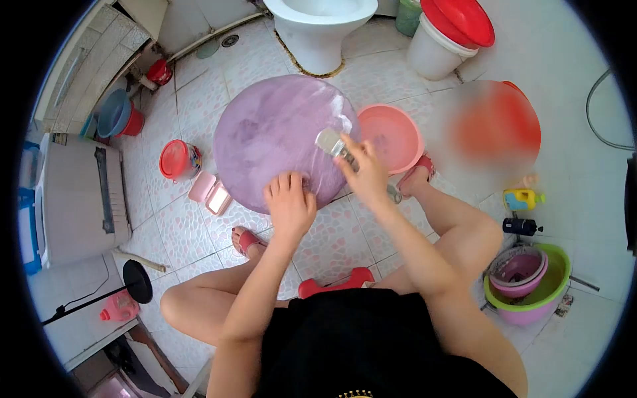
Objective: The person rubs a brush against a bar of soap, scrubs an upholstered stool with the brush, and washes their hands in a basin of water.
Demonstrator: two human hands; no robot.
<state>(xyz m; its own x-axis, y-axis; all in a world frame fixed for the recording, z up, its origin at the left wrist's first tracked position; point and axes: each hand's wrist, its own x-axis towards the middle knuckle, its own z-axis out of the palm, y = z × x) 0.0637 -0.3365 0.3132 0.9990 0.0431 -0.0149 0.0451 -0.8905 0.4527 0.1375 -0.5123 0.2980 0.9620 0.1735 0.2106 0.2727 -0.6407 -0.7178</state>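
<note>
A large round purple thing (pixel 265 132), like a padded cushion with a wet-looking surface, takes up the middle of the floor ahead of me. White foam (pixel 340 109) streaks its right side. My right hand (pixel 366 174) grips a scrubbing brush (pixel 329 142) by its handle, and the brush head is over the cushion's right part. My left hand (pixel 290 202) rests on the cushion's near edge with its fingers laid over the surface. Just right of the cushion sits a pink basin (pixel 393 136).
Left of the cushion are a red-lidded bucket (pixel 175 159) and an open pink box (pixel 211 194). A toilet (pixel 322 33) stands ahead. On the right are a white bucket (pixel 434 50), bottles (pixel 521 199) and stacked basins (pixel 561 275). A red stool (pixel 335 283) is beneath me.
</note>
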